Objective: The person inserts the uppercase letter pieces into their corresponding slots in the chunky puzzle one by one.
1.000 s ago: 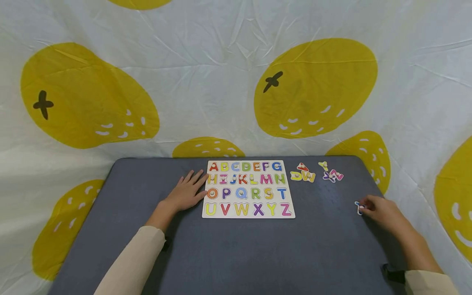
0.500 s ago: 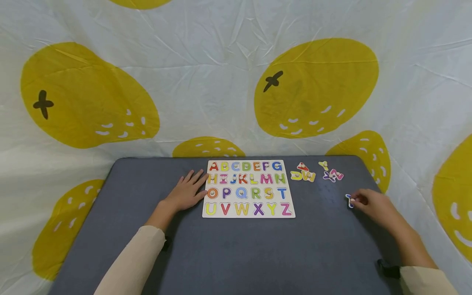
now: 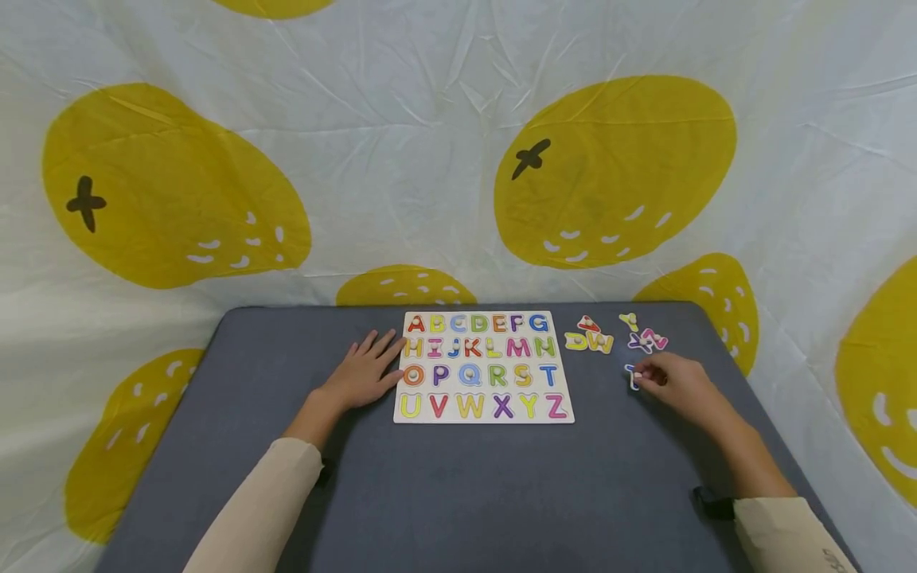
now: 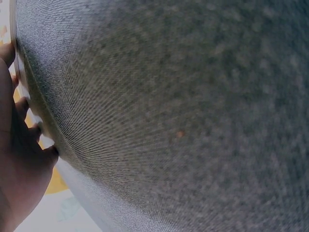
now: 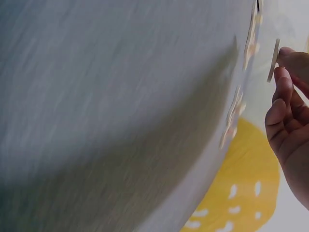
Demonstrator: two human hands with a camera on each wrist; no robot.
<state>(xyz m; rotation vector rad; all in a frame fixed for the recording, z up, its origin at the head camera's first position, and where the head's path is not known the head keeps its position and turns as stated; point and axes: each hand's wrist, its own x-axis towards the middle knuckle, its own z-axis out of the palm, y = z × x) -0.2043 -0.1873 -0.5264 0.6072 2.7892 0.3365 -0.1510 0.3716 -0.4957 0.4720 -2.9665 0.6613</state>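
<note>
My right hand (image 3: 679, 384) pinches a small blue-and-white letter piece (image 3: 632, 377), apparently a T, between thumb and fingertips. The right wrist view shows this thin piece (image 5: 273, 60) edge-on, held above the table. My left hand (image 3: 361, 377) lies with fingers spread at the left edge of the white alphabet puzzle board (image 3: 458, 419), its fingertips touching the edge. Knobbed letters fill much of the board's upper rows; the bottom row, U to Z, shows no knobs. In the left wrist view the left hand (image 4: 21, 169) is partly cut off.
Right of the board lie loose letter pieces: a red one (image 3: 588, 324), yellow ones (image 3: 599, 342), a yellow Y-shaped one (image 3: 628, 321), and a purple one (image 3: 639, 343) against a pink one (image 3: 655, 340). A fruit-print curtain (image 3: 401, 199) hangs behind the grey table (image 3: 458, 501).
My right hand has carried the blue letter piece leftward and slightly away from me, toward the board. The left hand and the board have stayed in place.
</note>
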